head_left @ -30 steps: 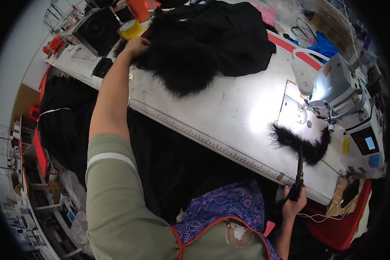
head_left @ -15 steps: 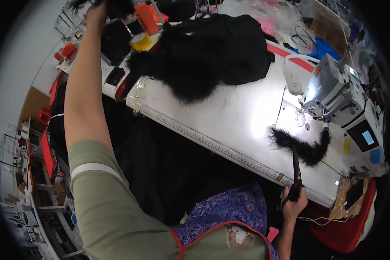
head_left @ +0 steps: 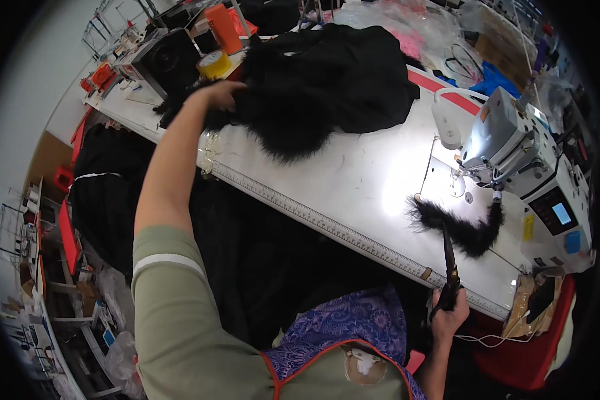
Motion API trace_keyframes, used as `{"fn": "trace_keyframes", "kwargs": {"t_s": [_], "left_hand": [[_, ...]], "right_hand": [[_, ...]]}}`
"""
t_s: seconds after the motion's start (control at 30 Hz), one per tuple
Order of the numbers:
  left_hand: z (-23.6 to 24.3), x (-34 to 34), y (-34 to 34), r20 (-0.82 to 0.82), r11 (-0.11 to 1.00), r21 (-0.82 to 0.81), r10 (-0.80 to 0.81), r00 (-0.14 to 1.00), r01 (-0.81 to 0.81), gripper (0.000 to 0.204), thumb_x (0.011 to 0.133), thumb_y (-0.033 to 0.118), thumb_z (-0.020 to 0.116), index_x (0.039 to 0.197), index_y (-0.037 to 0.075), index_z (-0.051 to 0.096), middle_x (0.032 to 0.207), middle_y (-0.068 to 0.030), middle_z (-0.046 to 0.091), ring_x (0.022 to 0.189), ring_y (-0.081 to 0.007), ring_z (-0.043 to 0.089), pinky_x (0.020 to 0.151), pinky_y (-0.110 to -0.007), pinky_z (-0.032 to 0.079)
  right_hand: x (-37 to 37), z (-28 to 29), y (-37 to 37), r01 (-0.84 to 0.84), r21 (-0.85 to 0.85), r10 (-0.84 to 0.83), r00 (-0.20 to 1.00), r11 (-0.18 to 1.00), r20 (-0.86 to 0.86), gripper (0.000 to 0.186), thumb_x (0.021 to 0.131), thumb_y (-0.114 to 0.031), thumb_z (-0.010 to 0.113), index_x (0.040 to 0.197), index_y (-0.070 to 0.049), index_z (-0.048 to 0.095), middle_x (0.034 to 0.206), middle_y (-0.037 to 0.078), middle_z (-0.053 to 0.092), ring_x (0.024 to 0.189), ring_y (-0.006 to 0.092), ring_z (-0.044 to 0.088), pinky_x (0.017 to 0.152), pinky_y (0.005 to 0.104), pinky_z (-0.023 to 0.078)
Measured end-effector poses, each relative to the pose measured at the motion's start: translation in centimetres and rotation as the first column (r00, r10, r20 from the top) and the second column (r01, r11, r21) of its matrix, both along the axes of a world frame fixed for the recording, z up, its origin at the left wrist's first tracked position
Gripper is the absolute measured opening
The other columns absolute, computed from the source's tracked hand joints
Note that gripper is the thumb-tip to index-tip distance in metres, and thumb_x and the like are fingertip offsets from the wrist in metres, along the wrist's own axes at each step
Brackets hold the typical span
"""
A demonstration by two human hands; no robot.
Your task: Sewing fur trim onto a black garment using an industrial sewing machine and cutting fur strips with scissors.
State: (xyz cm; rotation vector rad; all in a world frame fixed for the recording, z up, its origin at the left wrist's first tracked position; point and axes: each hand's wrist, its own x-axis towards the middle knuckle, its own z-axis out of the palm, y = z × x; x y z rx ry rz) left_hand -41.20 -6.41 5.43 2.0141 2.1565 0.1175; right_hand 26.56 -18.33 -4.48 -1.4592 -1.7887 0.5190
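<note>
My right hand (head_left: pixel 450 312) is wrapped round the black handles of a pair of scissors (head_left: pixel 451 267) at the table's front edge. The narrow blades point away from me, their tips by a curved strip of black fur (head_left: pixel 470 233). That strip lies below the sewing machine's needle area. Far to the left, my left hand (head_left: pixel 218 97) grips black fur (head_left: pixel 180 110) at the end of a fur-trimmed black garment (head_left: pixel 366 73); its fingertips are partly lost in the dark pile. The garment lies bunched on the table.
The white sewing table (head_left: pixel 373 167) has a ruler tape (head_left: pixel 300 210) along its front edge. A lit sewing machine (head_left: pixel 513 153) stands at the right. Yellow tape (head_left: pixel 214 65), an orange cone-like container (head_left: pixel 224 30) and a black speaker-like box (head_left: pixel 165 59) stand behind my left hand.
My left hand has come down and right from the far upper left, bringing dark fur back beside the garment. The right hand and scissors have hardly moved.
</note>
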Motion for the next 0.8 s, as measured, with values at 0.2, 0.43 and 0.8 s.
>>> {"fn": "trace_keyframes", "kwargs": {"t_s": [0.2,0.43,0.8], "left_hand": [[-2.6,1.1,0.8,-0.045,0.897,0.430,0.137,0.990,-0.105,0.022,0.073,0.013,0.063,0.093,0.007,0.069,0.089,-0.0165,0.067,0.088,-0.0317,0.064,0.078,-0.038,0.051],[15.5,-2.4,2.0,0.361,0.361,0.824,0.258,0.896,-0.436,0.039,0.085,0.026,0.057,0.110,-0.004,0.059,0.094,-0.0137,0.066,0.084,-0.0187,0.062,0.075,-0.032,0.049],[27.5,2.5,-3.8,0.435,0.034,0.889,-0.380,0.817,-0.457,0.024,0.088,0.017,0.063,0.108,0.004,0.066,0.086,-0.0007,0.065,0.074,-0.0089,0.058,0.064,-0.021,0.043]], "right_hand": [[-0.4,0.3,0.2,0.036,0.055,-0.038,0.998,0.998,0.040,0.026,0.073,-0.005,0.073,0.074,-0.003,0.046,0.061,0.006,0.046,0.053,0.0141,0.043,0.052,0.0255,0.038],[-0.4,0.0,0.1,0.025,0.070,-0.024,1.000,0.997,-0.017,0.026,0.073,-0.005,0.072,0.074,-0.002,0.047,0.060,0.006,0.045,0.053,0.0133,0.042,0.052,0.0255,0.037],[0.1,0.4,0.1,-0.023,-0.012,0.022,1.000,1.000,-0.016,0.021,0.076,-0.003,0.069,0.080,-0.002,0.048,0.065,0.000,0.044,0.061,0.0078,0.039,0.056,0.0224,0.036]]}}
